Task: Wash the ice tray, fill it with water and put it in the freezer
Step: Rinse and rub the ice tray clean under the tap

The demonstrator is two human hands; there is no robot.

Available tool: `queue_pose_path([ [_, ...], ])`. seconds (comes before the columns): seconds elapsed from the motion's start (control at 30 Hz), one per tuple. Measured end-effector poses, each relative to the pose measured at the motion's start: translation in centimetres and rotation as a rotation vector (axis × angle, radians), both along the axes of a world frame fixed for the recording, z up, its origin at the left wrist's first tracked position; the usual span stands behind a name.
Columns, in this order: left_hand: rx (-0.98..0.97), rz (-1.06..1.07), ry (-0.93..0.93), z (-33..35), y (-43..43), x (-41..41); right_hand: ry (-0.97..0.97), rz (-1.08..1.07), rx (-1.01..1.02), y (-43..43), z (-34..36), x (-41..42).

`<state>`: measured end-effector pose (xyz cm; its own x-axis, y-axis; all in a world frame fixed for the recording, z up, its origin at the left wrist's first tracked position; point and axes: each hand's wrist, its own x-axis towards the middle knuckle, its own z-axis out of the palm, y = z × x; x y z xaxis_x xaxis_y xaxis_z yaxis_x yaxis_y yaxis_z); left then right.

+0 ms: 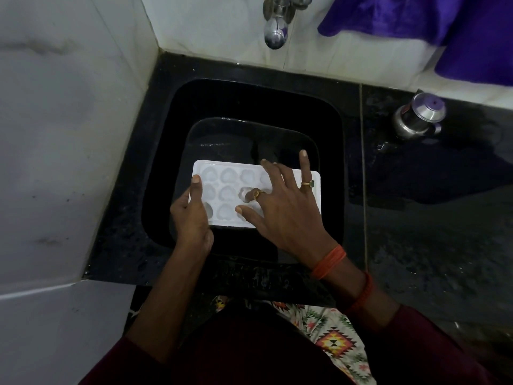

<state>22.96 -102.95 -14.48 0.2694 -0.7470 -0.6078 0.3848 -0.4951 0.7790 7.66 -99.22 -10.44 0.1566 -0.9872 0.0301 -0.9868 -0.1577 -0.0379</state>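
The white ice tray (222,187), with heart-shaped cavities facing up, sits over the middle of the black sink (163,151), above a dark square dish (222,132) lying in the sink's bottom. The left hand (191,218) has its grip on the tray's left end, thumb laid flat on the top rim and the other fingers tucked under, out of sight. The right hand (286,212) is spread wide over the tray's right half, its fingers straight and resting on the cavities, not pinching anything. This looks like the washing step. To do it well, the left grip should stay firm and level so the thin plastic does not twist, while the right fingertips work into each heart in turn, including the corners and the rim, rather than sweeping only across the top. The tap (276,31) stands behind the sink and shows no stream, so the tray probably needs moving back under the spout for a rinse and a tilt to drain before filling. On the tabletop (433,223) right of the sink stands a steel container (416,118) with a purple-topped lid; it carries a small red label too small to read. No brand or writing shows on the tray.
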Motion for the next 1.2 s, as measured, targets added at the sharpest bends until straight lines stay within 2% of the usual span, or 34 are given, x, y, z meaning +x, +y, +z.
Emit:
queue_pose_path([
  [1.2,-0.018,-0.022,0.025,0.4,0.3,-0.6,-0.028,-0.064,-0.113,-1.6,-0.9,-0.1],
])
